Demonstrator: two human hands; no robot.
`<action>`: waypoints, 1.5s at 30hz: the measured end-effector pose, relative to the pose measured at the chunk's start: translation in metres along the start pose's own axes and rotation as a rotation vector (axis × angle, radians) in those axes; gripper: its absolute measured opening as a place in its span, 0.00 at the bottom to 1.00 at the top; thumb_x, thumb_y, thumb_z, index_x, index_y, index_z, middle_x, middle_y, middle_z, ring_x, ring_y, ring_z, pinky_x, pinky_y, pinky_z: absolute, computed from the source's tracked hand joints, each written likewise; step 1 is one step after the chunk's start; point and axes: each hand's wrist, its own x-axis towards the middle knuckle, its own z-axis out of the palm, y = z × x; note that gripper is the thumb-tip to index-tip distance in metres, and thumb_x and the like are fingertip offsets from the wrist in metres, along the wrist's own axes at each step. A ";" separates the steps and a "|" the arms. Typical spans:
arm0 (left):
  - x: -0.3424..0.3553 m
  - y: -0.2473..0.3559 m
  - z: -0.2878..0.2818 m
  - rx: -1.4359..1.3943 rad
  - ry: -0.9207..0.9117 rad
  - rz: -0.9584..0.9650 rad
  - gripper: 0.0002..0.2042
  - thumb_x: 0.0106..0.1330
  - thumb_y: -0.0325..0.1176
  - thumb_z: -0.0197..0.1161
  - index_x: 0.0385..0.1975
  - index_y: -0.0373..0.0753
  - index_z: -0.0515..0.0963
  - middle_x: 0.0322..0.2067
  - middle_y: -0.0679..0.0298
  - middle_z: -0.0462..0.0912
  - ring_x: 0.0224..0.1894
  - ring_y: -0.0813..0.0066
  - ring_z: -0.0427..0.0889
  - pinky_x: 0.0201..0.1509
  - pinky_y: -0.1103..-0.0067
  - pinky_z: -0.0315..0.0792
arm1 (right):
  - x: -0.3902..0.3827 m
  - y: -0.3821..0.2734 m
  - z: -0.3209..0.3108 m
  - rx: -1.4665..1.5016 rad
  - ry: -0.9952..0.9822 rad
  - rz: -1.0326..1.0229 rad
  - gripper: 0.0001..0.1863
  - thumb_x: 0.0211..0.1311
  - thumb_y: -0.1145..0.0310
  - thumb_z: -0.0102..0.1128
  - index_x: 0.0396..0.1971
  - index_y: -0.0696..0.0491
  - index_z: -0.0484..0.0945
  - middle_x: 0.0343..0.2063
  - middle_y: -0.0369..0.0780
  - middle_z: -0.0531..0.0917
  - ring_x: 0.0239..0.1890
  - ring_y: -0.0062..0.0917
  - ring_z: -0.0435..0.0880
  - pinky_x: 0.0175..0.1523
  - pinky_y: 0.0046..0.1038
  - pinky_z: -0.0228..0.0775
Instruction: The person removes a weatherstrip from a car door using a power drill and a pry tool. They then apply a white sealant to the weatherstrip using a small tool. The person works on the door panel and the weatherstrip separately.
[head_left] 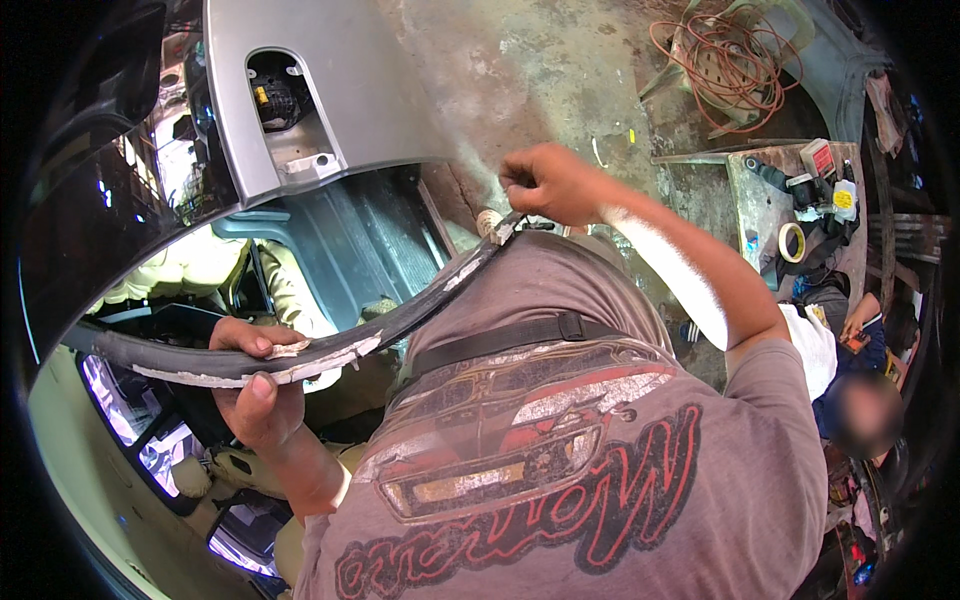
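Observation:
A long black rubber weatherstrip [420, 305] curves across in front of my torso, with ragged whitish residue peeling along its lower edge. My left hand [258, 395] grips it near its left part, thumb on one side and fingers on the other, and a loose pale flake sits by the fingers. My right hand [562, 187] is closed beside the strip's upper right end, where crumpled whitish bits cling. What its curled fingers hold is hidden. Toward the left, the strip runs to the edge of the vehicle's door opening.
A silver vehicle door [400, 110] with a handle recess stands open ahead, above a grey sill panel [365, 230]. Right of me, a worn bench [745, 195] carries a tape roll [791, 242] and bottles. Beyond lies a coiled orange hose [730, 70]. Another person [865, 410] sits at far right.

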 end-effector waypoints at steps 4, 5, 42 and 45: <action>0.000 0.003 0.000 -0.016 -0.032 -0.028 0.20 0.65 0.35 0.69 0.48 0.34 0.66 0.40 0.44 0.82 0.39 0.62 0.85 0.44 0.71 0.84 | -0.013 0.000 -0.008 0.088 0.001 -0.029 0.08 0.67 0.70 0.64 0.40 0.58 0.81 0.34 0.39 0.87 0.35 0.23 0.83 0.45 0.31 0.77; -0.001 0.003 0.000 -0.006 -0.025 -0.026 0.20 0.65 0.34 0.69 0.48 0.34 0.66 0.39 0.44 0.82 0.40 0.62 0.85 0.45 0.71 0.84 | -0.016 -0.002 -0.008 0.120 -0.053 -0.060 0.09 0.67 0.69 0.65 0.42 0.58 0.82 0.35 0.38 0.88 0.36 0.23 0.84 0.46 0.30 0.77; 0.004 0.008 -0.002 -0.073 0.041 -0.030 0.20 0.67 0.35 0.67 0.50 0.30 0.67 0.46 0.40 0.84 0.39 0.61 0.90 0.41 0.72 0.85 | -0.026 0.011 -0.008 -0.027 -0.059 -0.331 0.07 0.63 0.75 0.70 0.41 0.56 0.85 0.45 0.40 0.87 0.50 0.33 0.87 0.55 0.33 0.80; 0.005 0.006 0.000 -0.088 0.106 -0.029 0.19 0.69 0.34 0.64 0.51 0.30 0.67 0.47 0.39 0.84 0.41 0.59 0.90 0.41 0.73 0.86 | -0.025 -0.007 -0.003 0.043 -0.129 -0.326 0.12 0.63 0.68 0.75 0.43 0.55 0.85 0.44 0.40 0.87 0.49 0.37 0.87 0.54 0.36 0.80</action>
